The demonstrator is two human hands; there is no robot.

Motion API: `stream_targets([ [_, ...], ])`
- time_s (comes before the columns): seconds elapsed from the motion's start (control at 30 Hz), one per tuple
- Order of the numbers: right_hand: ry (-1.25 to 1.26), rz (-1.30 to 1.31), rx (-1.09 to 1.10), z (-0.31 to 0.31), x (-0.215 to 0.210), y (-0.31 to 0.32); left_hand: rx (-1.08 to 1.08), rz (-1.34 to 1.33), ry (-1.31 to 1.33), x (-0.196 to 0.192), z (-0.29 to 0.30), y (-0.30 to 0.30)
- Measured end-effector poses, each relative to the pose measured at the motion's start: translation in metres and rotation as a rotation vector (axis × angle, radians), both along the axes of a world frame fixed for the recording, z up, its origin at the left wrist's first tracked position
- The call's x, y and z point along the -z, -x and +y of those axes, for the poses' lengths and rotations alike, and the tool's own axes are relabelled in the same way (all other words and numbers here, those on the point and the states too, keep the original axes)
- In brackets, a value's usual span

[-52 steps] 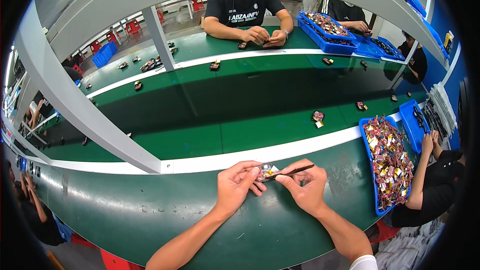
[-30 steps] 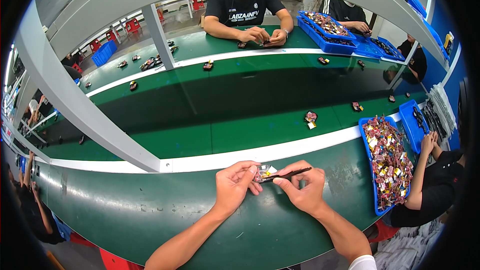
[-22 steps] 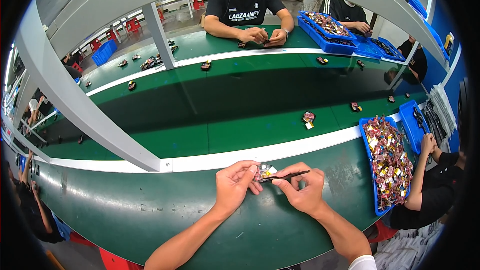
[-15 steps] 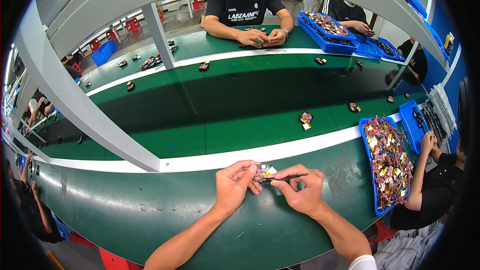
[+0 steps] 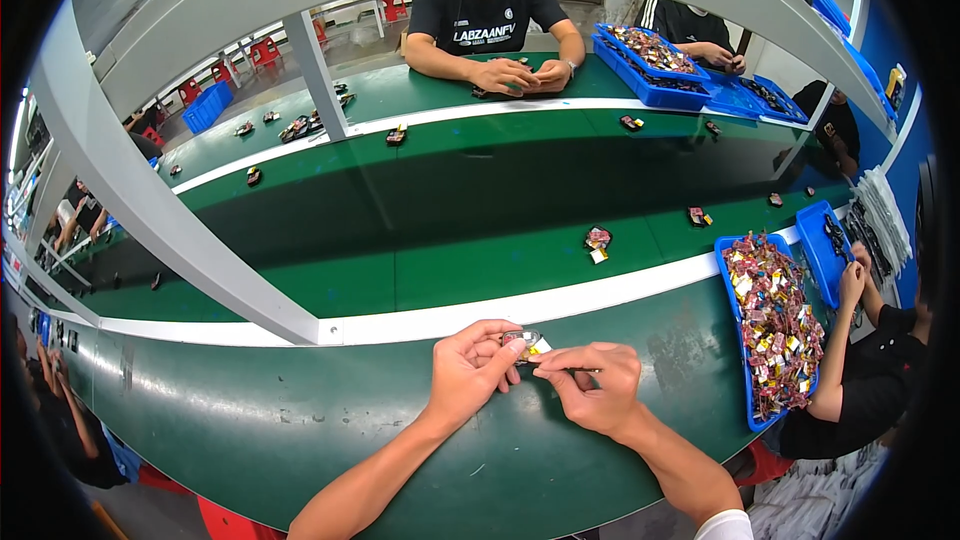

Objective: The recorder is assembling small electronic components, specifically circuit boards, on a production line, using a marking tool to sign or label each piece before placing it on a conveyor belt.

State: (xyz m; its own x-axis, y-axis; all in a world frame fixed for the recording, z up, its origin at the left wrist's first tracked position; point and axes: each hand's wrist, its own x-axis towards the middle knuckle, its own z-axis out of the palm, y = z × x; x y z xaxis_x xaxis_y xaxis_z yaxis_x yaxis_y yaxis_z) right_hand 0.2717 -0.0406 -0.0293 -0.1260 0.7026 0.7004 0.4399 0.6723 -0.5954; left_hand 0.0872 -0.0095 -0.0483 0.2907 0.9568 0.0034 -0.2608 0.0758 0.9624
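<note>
Above the green worktable (image 5: pixel 400 440), my left hand (image 5: pixel 462 372) pinches a small electronic assembly (image 5: pixel 527 340) between thumb and fingers. The assembly has a dark, shiny housing, with a white patch on its right side. From the right, my right hand (image 5: pixel 605 390) reaches to it with fingers closed on a thin black tool (image 5: pixel 596 371), perhaps tweezers. Most of that tool is hidden by the fingers, and its tip lies at or close to the assembly's lower right edge. Small parts inside the housing are too fine to make out.
A blue tray (image 5: pixel 752 380) heaped with red circuit boards stands right, beside a co-worker's arm (image 5: pixel 832 380). Beyond the white rail (image 5: pixel 450 313), a green conveyor (image 5: pixel 480 275) carries similar assemblies (image 5: pixel 598 243). A grey frame post (image 5: pixel 190 250) rises at left. Another person (image 5: pixel 490 35) works opposite.
My right hand has turned the black tool, so less of it shows, and its fingers are closer to the assembly. Pieces on the conveyor have shifted slightly left.
</note>
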Motion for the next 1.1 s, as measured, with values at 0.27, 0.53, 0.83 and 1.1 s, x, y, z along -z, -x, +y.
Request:
stream_targets([
  [0.27, -0.059, -0.092, 0.022, -0.003, 0.001, 0.003, -0.072, 0.042, 0.012, 0.003, -0.001, -0.004],
  [0.53, -0.116, -0.12, 0.04, -0.001, 0.007, 0.002, -0.142, 0.2, -0.102, 0.003, -0.005, -0.009],
  [0.83, -0.084, -0.083, 0.072, 0.0, 0.004, 0.002, -0.137, 0.223, -0.178, 0.007, -0.004, -0.009],
  [1.1, -0.14, -0.142, 0.068, 0.001, 0.01, 0.001, -0.146, 0.24, -0.104, 0.005, -0.005, -0.013],
])
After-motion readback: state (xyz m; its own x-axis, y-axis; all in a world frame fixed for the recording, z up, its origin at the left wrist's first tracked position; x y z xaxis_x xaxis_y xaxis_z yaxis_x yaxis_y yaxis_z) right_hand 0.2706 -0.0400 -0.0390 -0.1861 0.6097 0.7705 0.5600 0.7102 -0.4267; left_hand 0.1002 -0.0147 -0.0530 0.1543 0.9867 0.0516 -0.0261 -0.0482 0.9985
